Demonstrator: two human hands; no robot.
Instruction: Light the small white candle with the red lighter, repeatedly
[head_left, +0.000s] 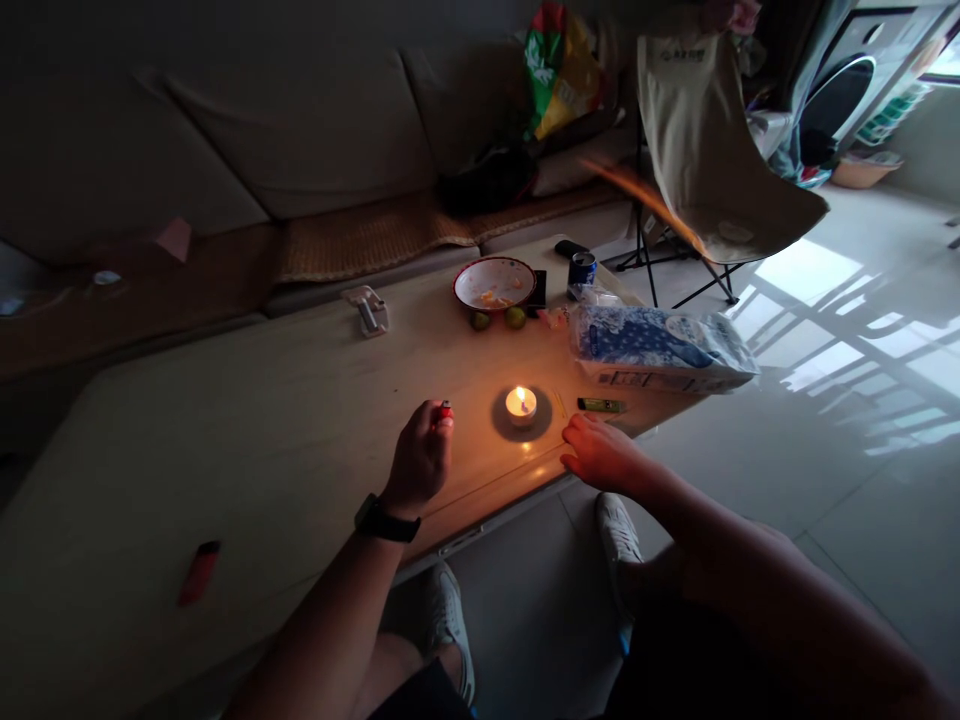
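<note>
A lit tealight candle point(520, 406) stands on the low table point(292, 400), its flame upright. To its left, my left hand point(424, 450) is closed around a red lighter point(445, 411), whose top shows above the fist. No flame shows at the lighter. My right hand point(604, 455) is at the table's front edge, right of the candle, palm down. Its fingers are loosely bent with the thumb apart, and I see nothing held in them. Just beyond it lie a thin stick point(559, 403) and a small yellow-green and black packet point(600, 405).
A red, dark-ended object point(200, 573) lies on the table's left. Farther back are a bowl point(495, 284) with scraps, two green fruits point(515, 317), a blue can point(582, 273), a blue-white plastic pack point(660, 345) and a white device point(367, 311). A folding chair point(720, 170) and sofa point(345, 120) stand behind.
</note>
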